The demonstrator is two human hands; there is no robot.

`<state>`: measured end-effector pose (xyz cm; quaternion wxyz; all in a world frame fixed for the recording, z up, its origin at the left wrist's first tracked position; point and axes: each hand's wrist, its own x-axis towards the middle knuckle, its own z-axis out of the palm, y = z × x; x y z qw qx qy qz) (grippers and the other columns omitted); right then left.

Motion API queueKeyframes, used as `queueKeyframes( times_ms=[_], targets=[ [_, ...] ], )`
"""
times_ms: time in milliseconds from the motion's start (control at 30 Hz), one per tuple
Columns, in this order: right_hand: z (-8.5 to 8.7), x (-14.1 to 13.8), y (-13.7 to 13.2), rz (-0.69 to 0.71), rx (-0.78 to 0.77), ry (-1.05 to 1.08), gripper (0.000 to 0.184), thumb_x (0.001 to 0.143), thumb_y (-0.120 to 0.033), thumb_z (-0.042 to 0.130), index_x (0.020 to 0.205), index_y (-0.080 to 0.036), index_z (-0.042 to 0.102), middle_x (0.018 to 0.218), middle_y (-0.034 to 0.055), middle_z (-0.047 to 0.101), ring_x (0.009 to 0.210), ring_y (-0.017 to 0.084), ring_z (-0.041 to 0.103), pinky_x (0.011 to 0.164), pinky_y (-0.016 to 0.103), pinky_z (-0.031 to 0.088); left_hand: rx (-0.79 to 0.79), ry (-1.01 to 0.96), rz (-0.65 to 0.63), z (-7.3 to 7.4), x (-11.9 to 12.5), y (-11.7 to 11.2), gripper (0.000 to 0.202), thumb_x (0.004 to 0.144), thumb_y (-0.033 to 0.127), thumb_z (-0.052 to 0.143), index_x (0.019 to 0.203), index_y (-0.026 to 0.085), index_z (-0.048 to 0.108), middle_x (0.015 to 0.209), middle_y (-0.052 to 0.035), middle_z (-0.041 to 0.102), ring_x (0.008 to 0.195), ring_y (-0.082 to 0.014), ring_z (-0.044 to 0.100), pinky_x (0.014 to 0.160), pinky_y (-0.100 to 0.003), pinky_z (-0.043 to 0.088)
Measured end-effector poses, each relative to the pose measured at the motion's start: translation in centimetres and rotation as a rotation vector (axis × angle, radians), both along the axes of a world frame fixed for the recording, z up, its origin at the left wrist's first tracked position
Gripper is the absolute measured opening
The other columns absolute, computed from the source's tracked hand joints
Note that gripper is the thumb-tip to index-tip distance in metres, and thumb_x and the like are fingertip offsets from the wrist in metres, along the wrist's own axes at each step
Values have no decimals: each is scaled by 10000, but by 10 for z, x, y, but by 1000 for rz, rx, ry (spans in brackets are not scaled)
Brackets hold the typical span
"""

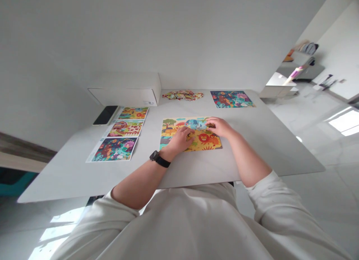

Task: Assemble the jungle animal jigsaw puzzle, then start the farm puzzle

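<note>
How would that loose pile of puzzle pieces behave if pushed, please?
The pile of puzzle pieces looks low and loose, so it would probably slide apart rather than move as one. Each piece seems thin and light, and the smooth table top may let them skate.

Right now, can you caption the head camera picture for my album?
Left hand and right hand rest on an animal jigsaw, with loose pieces beyond it.

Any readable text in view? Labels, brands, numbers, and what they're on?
Nothing can be read.
White cardboard box: small printed label at its lower corner, too small to read.
Colourful animal jigsaw puzzle: no legible words.
Black wristwatch: no legible display.
</note>
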<state>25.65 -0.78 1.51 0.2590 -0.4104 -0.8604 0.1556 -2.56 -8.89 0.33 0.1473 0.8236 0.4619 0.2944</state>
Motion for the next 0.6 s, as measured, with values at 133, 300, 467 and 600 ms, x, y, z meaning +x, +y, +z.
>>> queueKeyframes(
  times_ms=[133,300,467,600],
  targets=[
    [-8,-4,2,13,24,-16,267,836,-137,788,1082,-230,834,1311,112,772,1238,266,714,1121,435,528,3,17,-38,-2,0,0,301,926,249,661,1215,191,723,1278,-135,684,1245,-280,663,1141,-450,533],
    [-15,-6,4,15,74,-19,246,848,-157,783,1075,-237,836,1292,113,783,1225,278,723,1124,463,527,6,32,-72,-4,0,0,283,943,277,655,1205,198,727,1257,-133,684,1217,-277,667,1122,-450,545],
    [-18,-8,5,11,92,-30,254,854,-154,764,1083,-239,834,1282,109,789,1225,282,726,1123,471,526,0,52,-79,-5,0,-1,301,949,303,661,1226,203,727,1283,-128,681,1240,-279,656,1151,-453,522],
    [-17,-8,5,5,82,-68,269,860,-149,757,1104,-231,833,1292,113,786,1237,284,722,1127,465,519,24,104,-99,3,-1,3,322,955,302,652,1253,208,727,1365,-130,663,1322,-290,616,1211,-477,465]
  ],
)
